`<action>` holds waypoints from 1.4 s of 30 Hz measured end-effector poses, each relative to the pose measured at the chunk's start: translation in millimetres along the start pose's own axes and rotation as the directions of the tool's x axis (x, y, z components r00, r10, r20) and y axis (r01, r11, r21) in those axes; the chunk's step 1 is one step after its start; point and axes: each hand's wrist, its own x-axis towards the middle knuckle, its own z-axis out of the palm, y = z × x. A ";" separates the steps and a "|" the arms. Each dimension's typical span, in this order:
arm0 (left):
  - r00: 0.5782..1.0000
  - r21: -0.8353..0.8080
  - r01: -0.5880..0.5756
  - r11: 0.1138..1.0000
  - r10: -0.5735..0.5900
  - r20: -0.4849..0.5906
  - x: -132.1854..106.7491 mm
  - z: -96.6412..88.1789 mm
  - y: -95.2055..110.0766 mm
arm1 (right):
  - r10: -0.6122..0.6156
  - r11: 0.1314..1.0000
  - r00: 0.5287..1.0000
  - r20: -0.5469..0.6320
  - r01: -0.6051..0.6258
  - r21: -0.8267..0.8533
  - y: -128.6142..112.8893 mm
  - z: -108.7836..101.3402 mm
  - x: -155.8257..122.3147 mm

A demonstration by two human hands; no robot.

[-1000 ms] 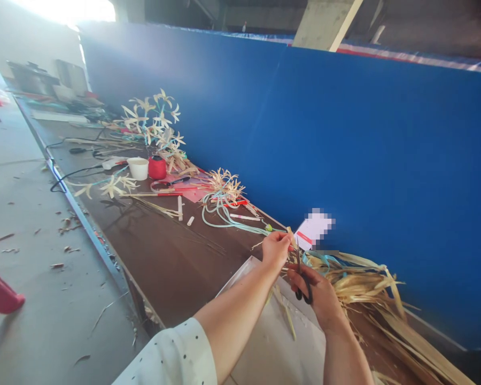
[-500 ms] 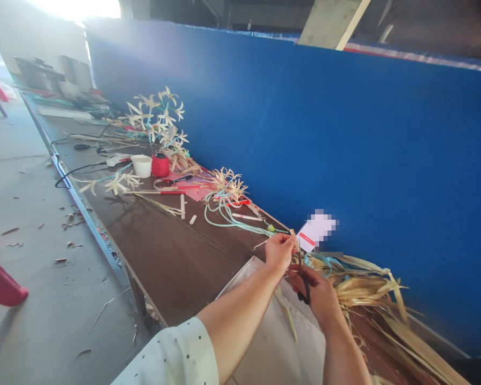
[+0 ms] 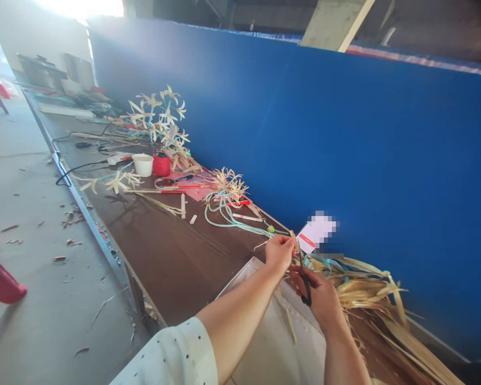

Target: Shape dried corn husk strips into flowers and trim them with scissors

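Note:
My left hand (image 3: 279, 254) pinches a small strip of dried husk (image 3: 292, 233) whose pale tip shows above the fingers. Close by on its right, my right hand (image 3: 316, 294) is closed on black-handled scissors (image 3: 306, 291), their blades pointing up toward the strip. Whether the blades touch the husk I cannot tell. Under both hands is a white shallow box (image 3: 260, 342) with a few thin scraps in it. A heap of dried corn husks (image 3: 364, 289) lies to the right of my right hand.
On the brown table (image 3: 164, 267) lie pale blue stems (image 3: 224, 216), husk flowers (image 3: 164, 115), a white cup (image 3: 142, 165), a red spool (image 3: 161, 164) and a glue gun (image 3: 118, 158). A blue partition (image 3: 344, 133) runs along the far side. A white card (image 3: 308, 242) leans there.
The scissors and my right hand have shifted very slightly, with the blades tilting a little. My left hand keeps its pinch on the husk strip in nearly the same place.

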 end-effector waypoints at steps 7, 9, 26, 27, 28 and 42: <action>1.000 0.000 -0.009 1.000 0.009 0.026 -0.3 -0.6 2.2 | 0.011 1.000 1.000 -0.020 -0.012 -0.005 -5.3 -0.6 -2.1; 0.999 0.000 -0.007 1.000 0.007 0.052 -1.0 -0.8 3.9 | 0.009 1.000 0.999 -0.034 -0.008 0.022 -1.2 -2.1 -1.4; 0.966 0.115 -0.146 0.983 0.116 0.230 2.3 -3.9 -2.9 | 0.046 0.988 0.998 -0.050 -0.038 0.147 8.0 -8.5 -1.1; 0.967 0.114 -0.141 0.983 0.112 0.230 2.6 -3.6 -3.3 | 0.044 0.988 0.998 -0.038 -0.038 0.150 8.4 -8.0 -0.8; 0.967 0.109 -0.134 0.985 0.107 0.230 2.8 -3.3 -3.6 | 0.048 0.986 0.998 -0.027 -0.043 0.159 8.6 -7.6 -0.6; 0.980 0.246 -0.118 0.962 0.073 0.182 -5.6 -3.9 7.2 | 0.004 0.996 1.000 0.005 -0.004 0.091 4.1 -6.3 -1.6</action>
